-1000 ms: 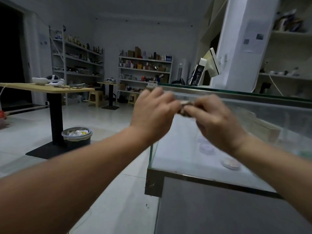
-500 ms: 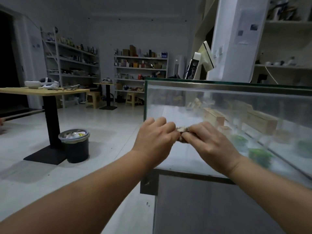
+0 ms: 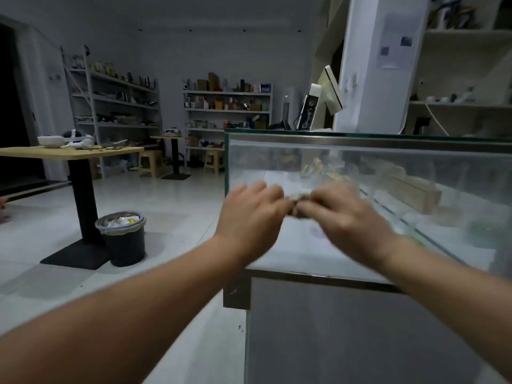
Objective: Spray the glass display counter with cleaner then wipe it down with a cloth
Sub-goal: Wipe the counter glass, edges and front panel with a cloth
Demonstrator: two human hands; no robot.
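Both bare forearms stretch forward, backs up, the left hand (image 3: 251, 218) and right hand (image 3: 345, 221) meeting at the fingertips, each with curled fingers in a pinching grip on the wadded cloth (image 3: 299, 199) between them.

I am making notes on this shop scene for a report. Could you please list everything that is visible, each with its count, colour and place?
glass display counter: one, clear with metal edges, right half
cloth: one, pale brownish, between the hands, before the counter's glass
wooden boxes: several, light wood, inside the counter
bin: one, black, rubbish inside, on the floor by the table's foot
table: one, wooden top, black leg, left
stools: two, light wood, before the far shelves
shelf racks: two, pale, far wall
screen terminal: one, white, behind the counter
pillar: one, white, upper right
left hand: one, holds the cloth's left end
right hand: one, holds its right end
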